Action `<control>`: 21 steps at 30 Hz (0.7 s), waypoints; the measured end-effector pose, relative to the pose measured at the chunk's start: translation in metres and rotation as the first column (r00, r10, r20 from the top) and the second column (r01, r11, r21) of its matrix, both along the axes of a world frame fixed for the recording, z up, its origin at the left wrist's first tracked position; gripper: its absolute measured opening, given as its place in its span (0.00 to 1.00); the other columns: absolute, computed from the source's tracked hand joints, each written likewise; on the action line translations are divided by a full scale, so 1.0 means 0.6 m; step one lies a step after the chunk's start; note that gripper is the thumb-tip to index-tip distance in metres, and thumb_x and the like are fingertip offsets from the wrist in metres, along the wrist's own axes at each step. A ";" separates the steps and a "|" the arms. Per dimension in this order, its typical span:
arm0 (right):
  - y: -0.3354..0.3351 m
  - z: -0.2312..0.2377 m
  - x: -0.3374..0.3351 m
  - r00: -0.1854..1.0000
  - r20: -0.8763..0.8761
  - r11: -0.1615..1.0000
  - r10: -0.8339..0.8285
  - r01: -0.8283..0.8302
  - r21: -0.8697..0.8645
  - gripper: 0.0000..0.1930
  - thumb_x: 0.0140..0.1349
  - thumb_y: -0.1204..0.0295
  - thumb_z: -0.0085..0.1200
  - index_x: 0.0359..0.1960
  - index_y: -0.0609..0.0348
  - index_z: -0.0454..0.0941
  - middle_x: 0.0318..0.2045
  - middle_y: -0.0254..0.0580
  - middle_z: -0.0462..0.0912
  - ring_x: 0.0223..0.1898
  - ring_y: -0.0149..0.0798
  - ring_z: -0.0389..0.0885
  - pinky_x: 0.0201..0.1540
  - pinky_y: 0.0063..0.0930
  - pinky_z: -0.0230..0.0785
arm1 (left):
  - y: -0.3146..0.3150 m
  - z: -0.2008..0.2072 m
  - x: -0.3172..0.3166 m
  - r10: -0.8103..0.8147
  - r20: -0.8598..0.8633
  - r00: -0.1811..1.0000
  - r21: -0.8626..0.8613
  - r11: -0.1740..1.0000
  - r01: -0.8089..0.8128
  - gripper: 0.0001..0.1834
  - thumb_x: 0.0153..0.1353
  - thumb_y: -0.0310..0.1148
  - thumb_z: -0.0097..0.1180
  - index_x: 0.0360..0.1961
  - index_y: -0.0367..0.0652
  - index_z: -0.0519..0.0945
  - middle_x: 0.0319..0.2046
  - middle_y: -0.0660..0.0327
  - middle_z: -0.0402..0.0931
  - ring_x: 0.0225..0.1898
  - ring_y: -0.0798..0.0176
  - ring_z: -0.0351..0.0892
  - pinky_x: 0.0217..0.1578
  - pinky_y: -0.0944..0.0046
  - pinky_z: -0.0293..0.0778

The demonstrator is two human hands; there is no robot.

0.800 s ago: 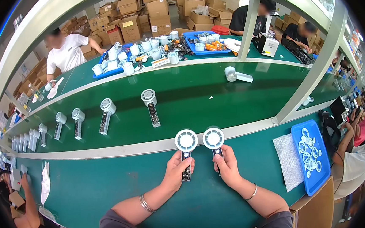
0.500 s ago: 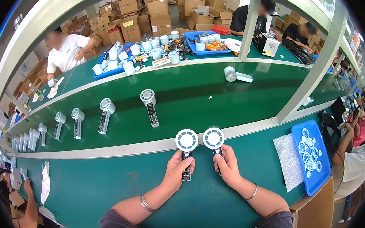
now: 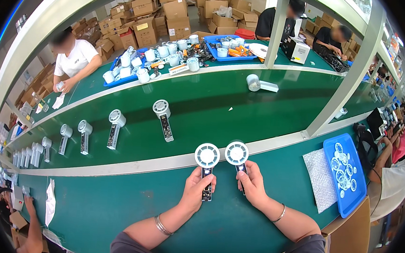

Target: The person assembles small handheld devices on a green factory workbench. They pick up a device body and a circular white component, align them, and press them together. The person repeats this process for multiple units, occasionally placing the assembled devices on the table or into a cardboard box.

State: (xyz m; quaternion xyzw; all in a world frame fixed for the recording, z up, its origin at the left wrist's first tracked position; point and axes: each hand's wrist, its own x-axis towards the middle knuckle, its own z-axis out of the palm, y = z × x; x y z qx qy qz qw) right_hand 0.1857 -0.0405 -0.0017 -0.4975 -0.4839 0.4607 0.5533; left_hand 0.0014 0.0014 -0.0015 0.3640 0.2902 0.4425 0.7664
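Observation:
Two white handheld fans with round slotted heads are held up side by side over the green table [image 3: 158, 222]. My left hand [image 3: 196, 190] is closed around the handle of the left fan [image 3: 207, 155]; a dark circuit board shows along its open handle. By its handle, my right hand [image 3: 252, 183] grips the right fan [image 3: 236, 154], thumb on the front. The two heads are close together, faces toward me. Similar fans, among them the nearest fan [image 3: 162, 108], lie in a row on the green conveyor belt [image 3: 204, 108] beyond my hands.
At right, a blue tray [image 3: 361, 184] holds white rings, with bubble wrap [image 3: 320, 179] beside it. A lone fan [image 3: 253, 82] lies on the belt's far side. A metal post [image 3: 342, 80] rises at right. Across the belt, a person in white [image 3: 75, 59] works near trays of parts.
The fans on the belt have shifted slightly left. My hands and both held fans stay in place. Across the belt, the person in white has leaned forward and brought their hands to a small part.

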 end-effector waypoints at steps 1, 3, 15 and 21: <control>0.000 0.000 0.001 1.000 0.002 1.000 0.000 0.000 -0.002 0.16 0.66 0.71 0.42 0.51 0.66 0.58 0.28 0.37 0.70 0.21 0.24 0.67 0.22 0.17 0.62 | 0.000 0.001 0.000 0.000 -0.001 1.000 -0.002 1.000 0.000 0.12 0.59 0.30 0.53 0.42 0.39 0.69 0.26 0.63 0.73 0.25 0.72 0.70 0.27 0.72 0.68; 0.000 -0.001 0.002 1.000 0.002 1.000 0.000 0.000 -0.005 0.16 0.66 0.71 0.42 0.51 0.66 0.58 0.28 0.37 0.70 0.21 0.24 0.67 0.23 0.17 0.62 | 0.000 0.003 0.001 -0.002 -0.004 1.000 -0.003 1.000 0.002 0.12 0.59 0.30 0.53 0.42 0.39 0.69 0.26 0.63 0.73 0.25 0.72 0.70 0.27 0.72 0.68; -0.001 -0.002 -0.001 1.000 -0.020 1.000 0.001 -0.001 -0.020 0.15 0.66 0.71 0.42 0.51 0.64 0.58 0.28 0.37 0.70 0.20 0.24 0.67 0.22 0.17 0.62 | -0.002 0.005 0.000 -0.009 -0.051 0.999 -0.005 1.000 0.009 0.19 0.60 0.32 0.51 0.50 0.37 0.67 0.25 0.62 0.71 0.24 0.71 0.69 0.25 0.72 0.67; 0.002 0.000 -0.006 0.994 -0.043 0.992 -0.104 0.100 -0.078 0.16 0.61 0.72 0.50 0.48 0.61 0.61 0.30 0.37 0.72 0.21 0.24 0.69 0.21 0.17 0.64 | -0.004 0.012 -0.001 -0.058 -0.080 0.995 0.018 0.998 0.059 0.17 0.60 0.30 0.52 0.48 0.36 0.67 0.26 0.61 0.71 0.23 0.72 0.68 0.22 0.72 0.66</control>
